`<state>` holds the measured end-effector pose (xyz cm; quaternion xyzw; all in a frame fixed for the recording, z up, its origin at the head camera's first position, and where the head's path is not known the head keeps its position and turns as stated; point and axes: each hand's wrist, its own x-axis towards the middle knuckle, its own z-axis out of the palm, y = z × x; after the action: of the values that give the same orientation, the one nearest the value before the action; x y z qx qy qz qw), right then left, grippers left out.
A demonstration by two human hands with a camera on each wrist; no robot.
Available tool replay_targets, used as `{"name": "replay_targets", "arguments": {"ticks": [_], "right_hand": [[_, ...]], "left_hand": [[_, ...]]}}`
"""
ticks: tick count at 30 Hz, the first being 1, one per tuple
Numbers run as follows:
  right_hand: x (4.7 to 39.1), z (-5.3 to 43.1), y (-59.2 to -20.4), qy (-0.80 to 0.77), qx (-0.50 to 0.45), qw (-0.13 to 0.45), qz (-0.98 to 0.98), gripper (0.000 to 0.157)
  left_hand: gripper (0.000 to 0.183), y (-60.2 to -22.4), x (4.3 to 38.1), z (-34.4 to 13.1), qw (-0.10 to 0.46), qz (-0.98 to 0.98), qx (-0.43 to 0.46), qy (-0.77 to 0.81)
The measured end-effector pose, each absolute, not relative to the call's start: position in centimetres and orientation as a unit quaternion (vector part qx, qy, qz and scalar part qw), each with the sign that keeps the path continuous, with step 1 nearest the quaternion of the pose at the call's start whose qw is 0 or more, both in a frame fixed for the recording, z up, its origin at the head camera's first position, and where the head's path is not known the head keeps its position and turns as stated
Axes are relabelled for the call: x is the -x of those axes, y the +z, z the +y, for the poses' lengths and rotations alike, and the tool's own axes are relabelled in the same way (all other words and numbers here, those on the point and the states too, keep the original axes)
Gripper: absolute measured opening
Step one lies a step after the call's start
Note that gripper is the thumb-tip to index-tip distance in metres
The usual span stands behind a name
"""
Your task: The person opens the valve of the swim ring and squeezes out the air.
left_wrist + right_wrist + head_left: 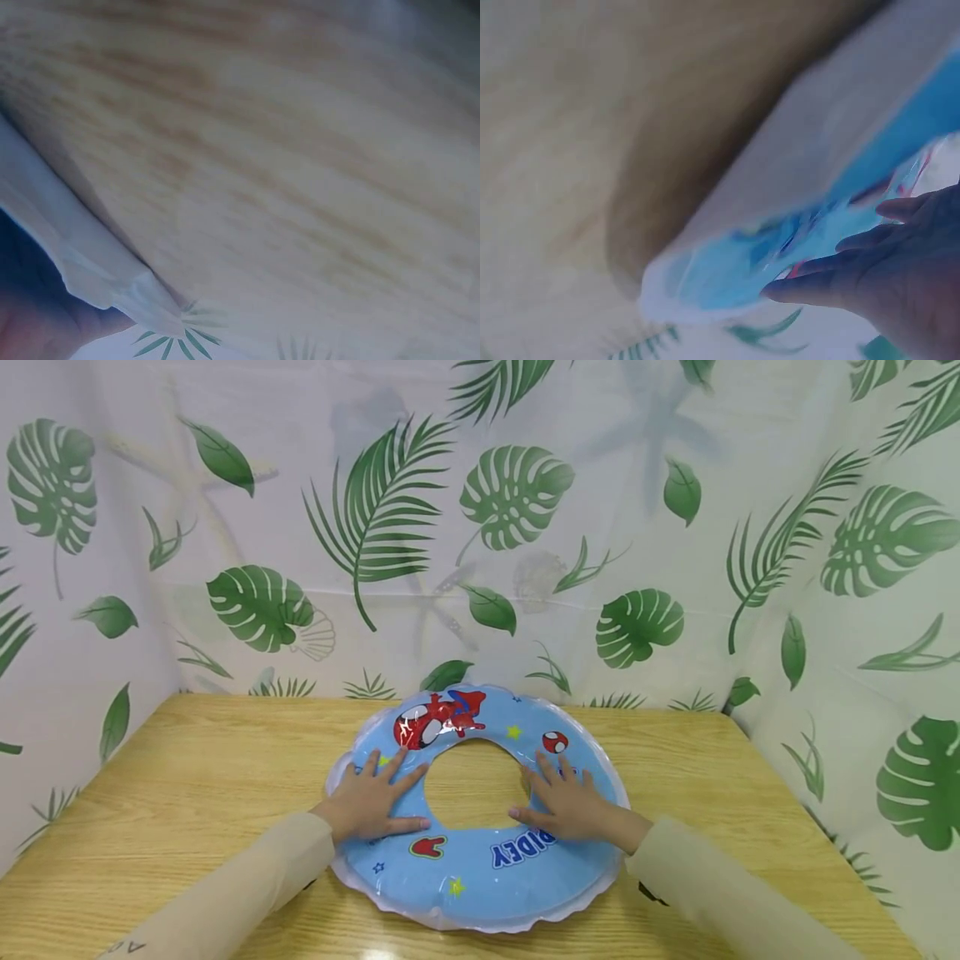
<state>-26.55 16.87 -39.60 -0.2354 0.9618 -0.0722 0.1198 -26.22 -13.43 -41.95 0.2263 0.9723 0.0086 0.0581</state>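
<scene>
A blue inflatable swim ring point(480, 893) with a whitish scalloped edge lies flat on the wooden table. Red cartoon figures, stars and lettering are printed on it. My left hand point(372, 797) rests on the ring's left side with its fingers spread. On the opposite side my right hand point(573, 802) lies across the ring, fingers spread too, its thumb near the hole. The right wrist view shows the same hand point(885, 262) over the ring's blue surface. In the left wrist view only the ring's pale edge point(82, 232) and a bit of the hand point(45, 330) appear.
The wooden table point(187, 793) extends around the ring on both sides. Behind it and along the sides hangs a white cloth point(570, 635) printed with green leaves. The table's back edge runs close behind the ring.
</scene>
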Motion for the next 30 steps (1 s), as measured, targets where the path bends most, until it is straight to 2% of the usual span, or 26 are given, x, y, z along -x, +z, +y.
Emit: {"name": "replay_targets", "arguments": {"ticks": [4, 14, 25, 30], "right_hand": [[25.0, 16.2, -40.1, -0.085, 0.250, 0.138, 0.955, 0.079], [23.5, 16.0, -41.9, -0.061, 0.236, 0.133, 0.961, 0.094], [23.3, 15.7, -42.3, -0.034, 0.228, 0.137, 0.963, 0.097], [23.2, 15.6, -42.3, -0.030, 0.227, 0.134, 0.964, 0.096]], "left_hand": [[0.085, -42.0, 26.3, -13.5, 0.063, 0.973, -0.223, 0.011], [0.084, -42.0, 26.3, -13.5, 0.065, 0.972, -0.224, 0.021], [0.085, -41.6, 26.4, -13.5, 0.072, 0.972, -0.224, 0.014], [0.084, -41.1, 26.1, -13.4, 0.044, 0.971, -0.236, -0.001]]}}
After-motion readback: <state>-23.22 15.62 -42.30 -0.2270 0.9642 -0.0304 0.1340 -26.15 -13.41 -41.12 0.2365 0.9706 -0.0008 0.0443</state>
